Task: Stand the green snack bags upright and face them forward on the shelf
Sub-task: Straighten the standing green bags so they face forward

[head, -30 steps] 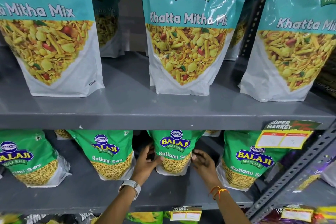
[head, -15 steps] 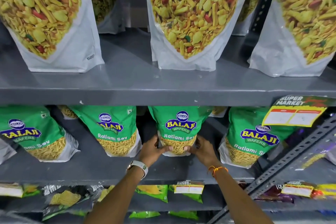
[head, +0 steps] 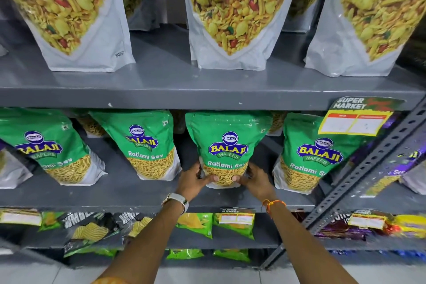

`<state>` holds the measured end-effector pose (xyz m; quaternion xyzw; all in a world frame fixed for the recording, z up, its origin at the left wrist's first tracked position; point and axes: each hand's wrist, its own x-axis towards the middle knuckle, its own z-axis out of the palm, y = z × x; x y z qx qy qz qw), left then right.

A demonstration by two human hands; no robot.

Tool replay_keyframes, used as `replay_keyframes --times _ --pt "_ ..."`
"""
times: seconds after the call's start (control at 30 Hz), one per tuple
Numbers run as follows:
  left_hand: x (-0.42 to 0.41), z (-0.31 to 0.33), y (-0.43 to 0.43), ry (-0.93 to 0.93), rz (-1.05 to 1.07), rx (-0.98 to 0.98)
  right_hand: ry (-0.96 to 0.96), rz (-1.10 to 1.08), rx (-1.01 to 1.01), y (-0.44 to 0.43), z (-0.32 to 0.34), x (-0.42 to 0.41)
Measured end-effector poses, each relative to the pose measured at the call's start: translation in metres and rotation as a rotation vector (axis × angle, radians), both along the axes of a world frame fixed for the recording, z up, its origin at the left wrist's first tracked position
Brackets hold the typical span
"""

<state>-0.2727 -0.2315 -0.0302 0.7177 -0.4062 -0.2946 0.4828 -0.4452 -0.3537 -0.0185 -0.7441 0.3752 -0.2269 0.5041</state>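
Grey metal shelf (head: 143, 193), middle tier of a shop rack, row of green Ratlami Sev bags along it. Centre green bag (head: 227, 147) stands upright, label facing out, base on the shelf near the front edge. Left hand (head: 192, 181) cups its lower left corner, thumb (head: 211, 178) pressed across the front over the clear window, other fingers wrapped behind the bag and hidden. Right hand (head: 255, 180) mirrors it on the lower right corner, thumb on the front face, fingers curled round the side. Both hands closed on the bag, thumb tips nearly meeting. Neighbour bag to the left (head: 147, 143) leans, top tilted left; bag to the right (head: 309, 152) leans slightly. Watch (head: 176, 200) on left wrist, orange thread (head: 273, 204) on right.
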Motion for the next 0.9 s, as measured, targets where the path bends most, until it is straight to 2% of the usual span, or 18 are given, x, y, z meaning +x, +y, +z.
replay_keyframes --times 0.43,0.5,0.57,0.6,0.77,0.83,0.9 --pt "-0.003 0.004 0.001 -0.01 -0.031 0.051 -0.036 -0.026 -0.007 0.017 0.006 -0.002" --pt "-0.007 0.005 0.009 -0.037 -0.004 0.027 -0.07 -0.163 -0.061 0.038 -0.001 -0.005" --pt "-0.012 0.002 0.027 -0.034 0.124 -0.037 -0.112 -0.365 -0.071 0.069 -0.013 -0.007" --pt "-0.013 -0.002 0.042 -0.038 0.206 -0.095 -0.129 -0.392 -0.053 0.086 -0.018 -0.005" --pt "0.034 -0.015 0.112 -0.124 0.622 -0.273 -0.147 0.011 0.147 0.136 -0.016 0.055" --pt "0.069 -0.013 0.12 -0.11 0.708 -0.23 -0.175 0.071 0.173 0.138 -0.003 0.088" --pt "0.101 -0.016 0.117 -0.027 0.695 -0.109 -0.216 0.047 0.201 0.136 0.003 0.117"
